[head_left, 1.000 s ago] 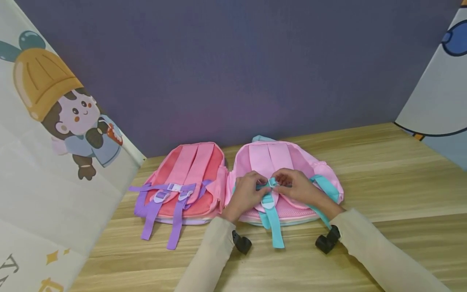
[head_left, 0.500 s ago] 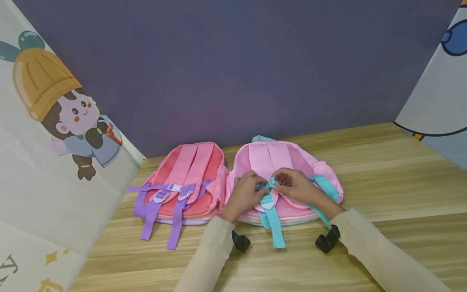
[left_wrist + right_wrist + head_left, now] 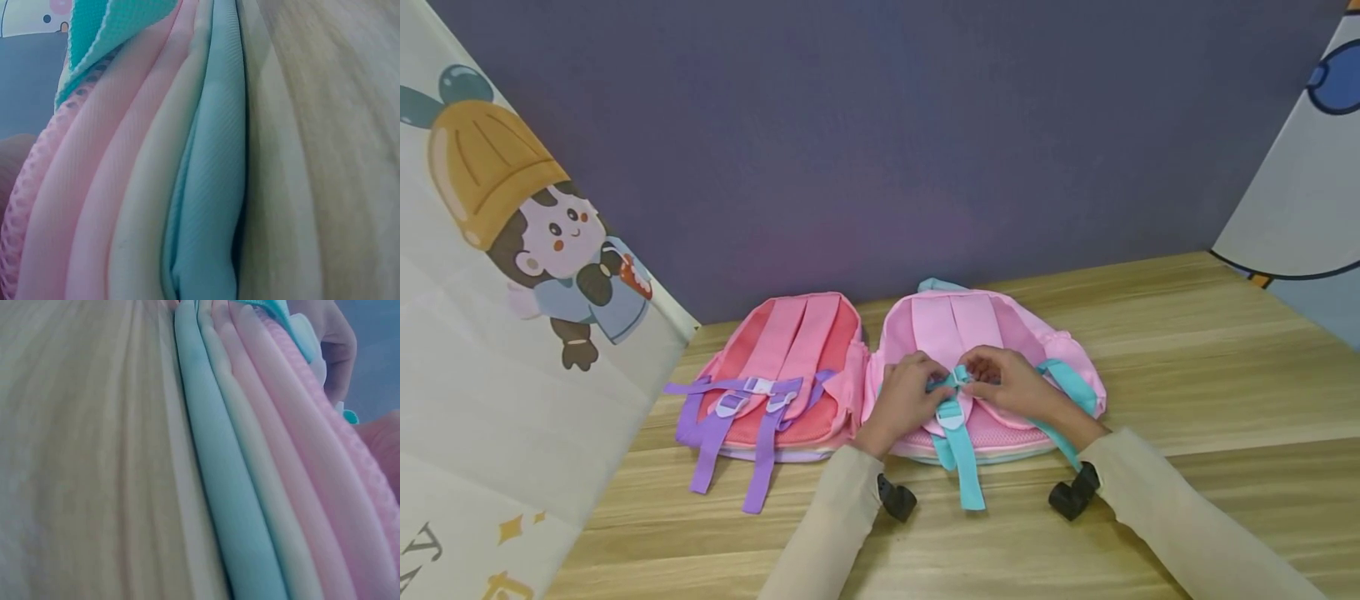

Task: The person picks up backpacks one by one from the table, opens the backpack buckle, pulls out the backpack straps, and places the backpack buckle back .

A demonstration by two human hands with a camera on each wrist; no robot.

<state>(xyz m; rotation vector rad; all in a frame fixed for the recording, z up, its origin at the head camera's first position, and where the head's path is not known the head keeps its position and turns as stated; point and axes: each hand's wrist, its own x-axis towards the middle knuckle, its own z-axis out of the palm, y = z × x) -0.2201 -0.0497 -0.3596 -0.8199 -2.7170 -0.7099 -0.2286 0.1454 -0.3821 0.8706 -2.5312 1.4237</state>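
A light pink backpack [image 3: 898, 333] with teal straps lies back side up on the table. Over its middle, a teal chest strap with a small pale buckle [image 3: 959, 377] runs between both hands. My left hand [image 3: 906, 400] pinches the strap on the buckle's left, thumb and fingertips close together. At the buckle's right end, my right hand [image 3: 1018, 385] pinches with thumb and curled fingers. Below them a teal webbing strap [image 3: 968, 475] hangs from a white adjuster [image 3: 951, 415]. In the wrist views the bag's layered edge [image 3: 212, 156] fills much of the picture and mostly hides the fingers.
A coral-pink backpack [image 3: 812, 421] with purple straps [image 3: 760, 467] lies against the left side of the pink one, its own chest buckle [image 3: 761, 386] fastened. The wooden table [image 3: 1187, 358] meets a dark panel [image 3: 925, 150] behind. A cartoon-printed sheet [image 3: 490, 400] stands at the left.
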